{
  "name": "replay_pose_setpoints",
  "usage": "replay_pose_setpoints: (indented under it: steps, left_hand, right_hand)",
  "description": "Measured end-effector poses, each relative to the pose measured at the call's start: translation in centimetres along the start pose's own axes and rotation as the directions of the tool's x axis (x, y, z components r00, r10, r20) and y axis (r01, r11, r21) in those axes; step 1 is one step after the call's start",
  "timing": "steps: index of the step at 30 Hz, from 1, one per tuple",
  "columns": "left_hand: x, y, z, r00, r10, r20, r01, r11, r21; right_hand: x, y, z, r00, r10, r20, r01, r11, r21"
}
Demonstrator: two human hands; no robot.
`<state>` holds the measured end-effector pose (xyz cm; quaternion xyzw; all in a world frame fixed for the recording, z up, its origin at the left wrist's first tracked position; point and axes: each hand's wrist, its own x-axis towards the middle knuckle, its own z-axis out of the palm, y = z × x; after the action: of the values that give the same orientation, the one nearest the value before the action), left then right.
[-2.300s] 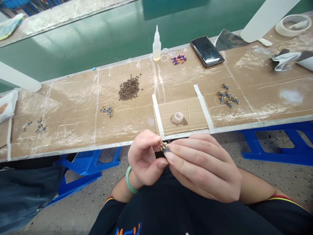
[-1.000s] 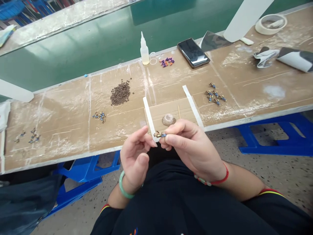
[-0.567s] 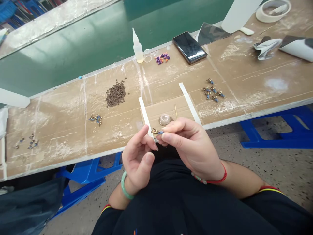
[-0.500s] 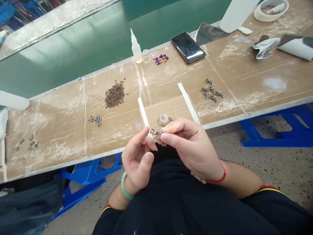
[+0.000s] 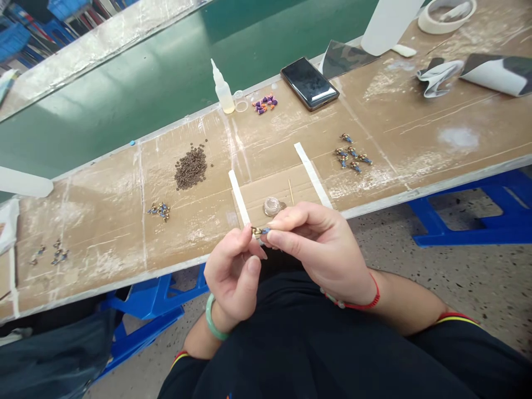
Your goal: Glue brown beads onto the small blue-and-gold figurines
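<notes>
Pinching a tiny gold-and-blue piece (image 5: 258, 230) just past the near edge of the workbench (image 5: 199, 259), the right hand (image 5: 320, 249) holds it between thumb and forefinger (image 5: 276, 238), which are clamped on its blue end. The left hand (image 5: 233, 274) is beside it, with its forefinger (image 5: 245, 235) at the gold end, though whether they touch is hard to tell. That hand's thumb stands apart. A jade bangle (image 5: 211, 320) circles the left wrist and a red cord bracelet (image 5: 357, 302) the right. Below the bench's near edge stand blue stools (image 5: 143, 303).

On the bench, just beyond the hands, a cardboard sheet (image 5: 278, 194) lies between two white tape strips (image 5: 312, 174), holding a round clear blob (image 5: 272, 206) and a toothpick (image 5: 291, 191). To the left are a heap of brown beads (image 5: 191, 168) and a small cluster of blue-and-gold pieces (image 5: 159, 209); more such pieces (image 5: 349, 159) lie to the right. Along the far edge sit a glue bottle (image 5: 222, 88), purple-and-orange pieces (image 5: 264, 103), a smartphone (image 5: 310, 83) and, far right, a masking tape roll (image 5: 446, 16).
</notes>
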<state>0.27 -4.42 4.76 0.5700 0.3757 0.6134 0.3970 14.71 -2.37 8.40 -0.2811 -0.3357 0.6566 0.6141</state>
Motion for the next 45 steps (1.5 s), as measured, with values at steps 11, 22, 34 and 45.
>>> replay_pose_setpoints:
  steps: [11, 22, 34, 45]
  left_hand:
    - [3.0, -0.5, -2.5, 0.944, -0.096, -0.315, 0.099, 0.995, -0.007]
    - [3.9, -2.4, -5.6, 0.844, -0.151, -0.515, 0.231, 0.969, 0.093]
    - [4.2, -1.8, -6.3, 0.786, -0.132, -0.604, 0.304, 0.933, 0.191]
    - [3.7, -1.6, -7.7, 0.761, -0.098, -0.642, 0.267, 0.948, 0.172]
  right_hand:
    - [0.4, -1.1, -12.0, 0.661, -0.706, 0.254, 0.253, -0.109, -0.961]
    - [3.4, -3.1, -20.4, 0.754, -0.655, 0.058, -0.175, -0.284, -0.943]
    - [2.6, -3.0, -20.2, 0.797, -0.603, 0.029, -0.159, -0.256, -0.954]
    - [4.0, -2.5, -20.7, 0.781, -0.621, 0.073, -0.172, -0.326, -0.93]
